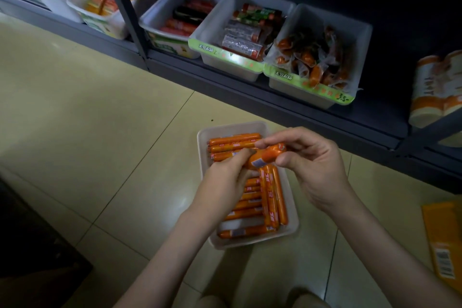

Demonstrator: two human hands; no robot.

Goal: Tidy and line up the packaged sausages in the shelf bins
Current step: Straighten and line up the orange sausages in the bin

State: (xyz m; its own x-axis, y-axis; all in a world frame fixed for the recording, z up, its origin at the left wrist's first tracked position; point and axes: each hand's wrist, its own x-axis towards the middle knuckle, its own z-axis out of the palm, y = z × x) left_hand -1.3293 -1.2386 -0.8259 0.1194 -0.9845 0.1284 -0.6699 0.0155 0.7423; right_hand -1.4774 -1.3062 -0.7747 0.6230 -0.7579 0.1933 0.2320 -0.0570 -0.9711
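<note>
Pale yellow floor tiles (100, 132) fill the lower part of the view, and a dark metal shelf (287, 110) runs slantwise across the top. A white tray (203, 137) is set on the tiles just in front of the shelf, directly below the hands; orange packaged sausages are laid in it. Three of them (235, 143) lie crosswise at the far end; a further stack (246, 212) lies crosswise toward the near end; three more (272, 195) are placed lengthwise along the right wall.

A held orange sausage pack (266, 156) is kept just above the tray; whether it is one thick piece or several together cannot be told. Its near end is grasped by the left hand (225, 182), whose fingers are curled round it; its far end is pinched between thumb and forefinger of the right hand (312, 165), the other fingers being loosely bent.

On the shelf three white bins are ranged side by side, touching. The left bin (160, 7) holds red and black sticks; the middle bin (215, 25) holds clear-wrapped and green-wrapped sausages; the right bin (361, 42) is heaped with small orange pieces in loose clear wrappers, lying in disorder. Green label strips are fixed along the front rims of the middle and right bins.

Large orange-and-white rolls (430, 87) are seen at the right end of the shelf; a yellow packet (443, 237) lies on the tiles at the right edge.
</note>
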